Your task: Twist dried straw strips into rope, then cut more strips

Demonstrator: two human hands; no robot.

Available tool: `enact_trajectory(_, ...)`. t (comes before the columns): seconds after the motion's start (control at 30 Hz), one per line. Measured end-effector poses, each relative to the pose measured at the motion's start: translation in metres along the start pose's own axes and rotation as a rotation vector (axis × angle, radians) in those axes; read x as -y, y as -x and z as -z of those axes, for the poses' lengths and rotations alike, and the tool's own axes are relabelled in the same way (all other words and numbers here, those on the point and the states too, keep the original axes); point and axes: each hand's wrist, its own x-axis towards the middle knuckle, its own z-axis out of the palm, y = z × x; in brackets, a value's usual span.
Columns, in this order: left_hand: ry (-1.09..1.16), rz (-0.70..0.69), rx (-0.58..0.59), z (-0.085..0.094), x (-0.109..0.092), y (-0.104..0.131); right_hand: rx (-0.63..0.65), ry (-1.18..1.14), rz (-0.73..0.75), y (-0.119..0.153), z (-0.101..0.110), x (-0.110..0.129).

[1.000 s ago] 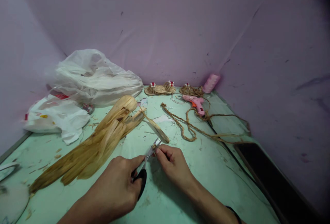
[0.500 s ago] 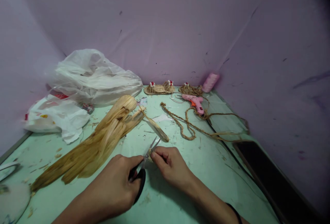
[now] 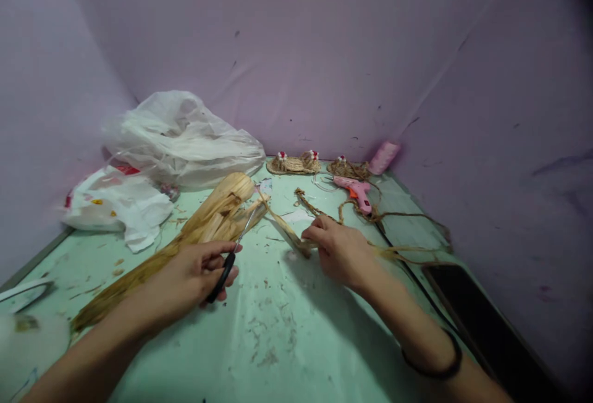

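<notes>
My left hand (image 3: 189,279) is closed around black-handled scissors (image 3: 225,276), whose blades point up and away over the dried husks. With fingertips pinched, my right hand (image 3: 340,251) is at the near end of a narrow dried husk strip (image 3: 287,230) and seems to grip it; the fingers are slightly blurred. Left of the strip lies a bundle of long tan dried husks (image 3: 208,217), partly behind my left hand and forearm. A braided cord (image 3: 310,204) runs along the table behind my right hand.
A pink glue gun (image 3: 354,190) with a black cable lies at the back right, beside a pink thread spool (image 3: 384,157). Small woven slippers (image 3: 293,165) stand along the wall. Plastic bags (image 3: 185,143) fill the back left. A dark phone-like slab (image 3: 477,316) lies at right.
My hands have moved apart. The left one drew back leftward with the scissors, while the right went forward to the husk strip, whose near end has turned. The small piece between them is out of sight.
</notes>
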Motion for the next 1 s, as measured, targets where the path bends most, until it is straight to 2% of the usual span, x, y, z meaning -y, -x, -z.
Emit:
enact_trajectory(0.1, 0.117, 0.108, 0.190, 0.006, 0.000, 0.001, 0.144, 0.161, 0.237, -0.017, -0.001, -0.005)
enact_trajectory(0.2, 0.124, 0.128, 0.192, 0.008, 0.000, 0.001, 0.206, 0.192, 0.365, -0.029, -0.006, -0.007)
enact_trajectory(0.3, 0.141, 0.127, 0.153, 0.008, 0.001, 0.000, 0.191, 0.049, 0.354, -0.033, -0.001, -0.004)
enact_trajectory(0.37, 0.165, 0.112, 0.110, 0.008, 0.000, -0.001, 0.105, -0.232, 0.281, -0.030, 0.009, 0.005)
enact_trajectory(0.47, 0.184, 0.093, 0.041, 0.007, -0.001, -0.003, 0.011, -0.848, 0.084, -0.020, 0.022, 0.024)
enact_trajectory(0.6, 0.140, 0.067, 0.028, 0.003, -0.001, -0.003, 0.211, -1.456, -0.232, -0.001, 0.018, 0.042)
enact_trajectory(0.7, 0.035, -0.043, 0.085, -0.001, 0.000, -0.001, 0.286, -1.672, -0.399, 0.005, 0.001, 0.043)
enact_trajectory(0.77, -0.032, -0.112, 0.153, -0.004, 0.002, 0.000, 0.252, -1.660, -0.478, 0.006, -0.010, 0.041)
enact_trajectory(0.83, -0.096, -0.123, 0.217, -0.007, 0.005, 0.001, 0.164, -1.527, -0.501, 0.004, -0.017, 0.038)
enact_trajectory(0.93, -0.218, -0.117, 0.262, -0.012, 0.010, 0.000, 0.032, -1.309, -0.435, 0.003, -0.022, 0.034)
enact_trajectory(1.0, -0.295, -0.139, 0.264, -0.014, 0.013, 0.000, 0.010, -1.258, -0.382, 0.003, -0.023, 0.031)
